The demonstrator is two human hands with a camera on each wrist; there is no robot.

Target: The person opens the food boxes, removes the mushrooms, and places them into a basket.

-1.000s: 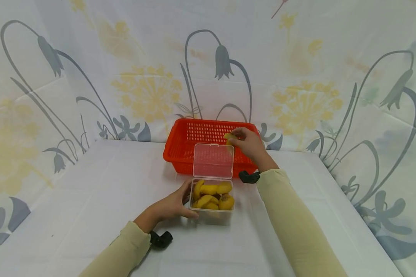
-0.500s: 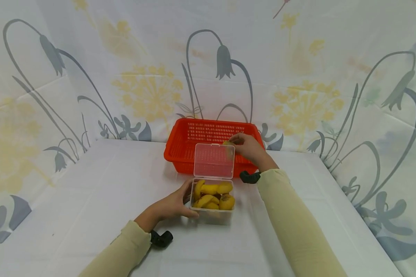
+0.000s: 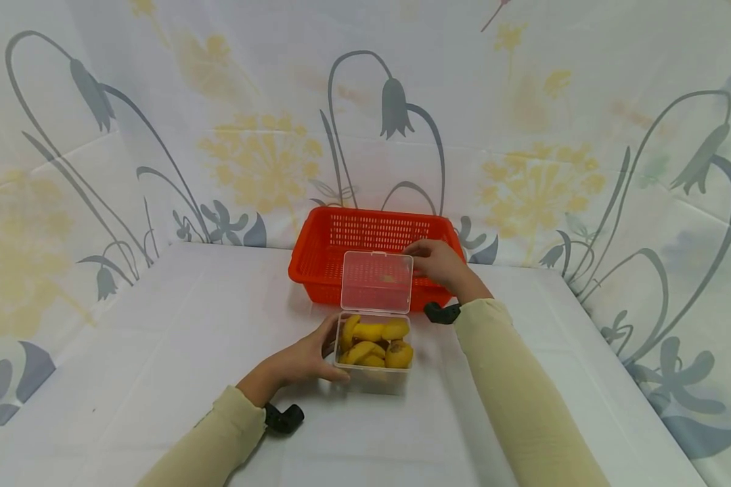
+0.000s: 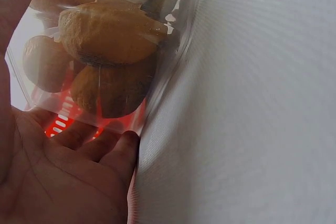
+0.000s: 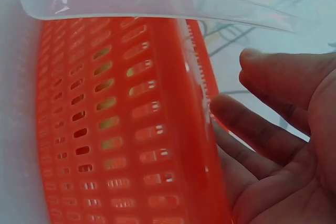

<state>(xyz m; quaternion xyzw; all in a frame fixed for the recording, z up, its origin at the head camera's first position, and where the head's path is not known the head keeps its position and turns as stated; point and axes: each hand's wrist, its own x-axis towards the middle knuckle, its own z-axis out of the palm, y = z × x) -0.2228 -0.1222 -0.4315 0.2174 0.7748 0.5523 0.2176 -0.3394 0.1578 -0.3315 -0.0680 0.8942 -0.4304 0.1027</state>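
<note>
My left hand grips the left side of a clear plastic box, thumb at the front and fingers behind. Yellow rounded and curved pieces fill the box; in the left wrist view these pieces look brownish through its wall. The hinged clear lid stands raised at the back. My right hand is over the right part of a red perforated basket. Nothing lies between its parted thumb and fingers in the right wrist view. Something yellow shows through the basket's slots.
The box stands right in front of the basket, its raised lid overlapping the basket's front wall in the head view. A white cloth covers the table. Flower-patterned cloth hangs behind and at both sides.
My right hand has lowered a yellow piece into the basket behind the lid and let it go. The left hand has kept its hold on the box.
</note>
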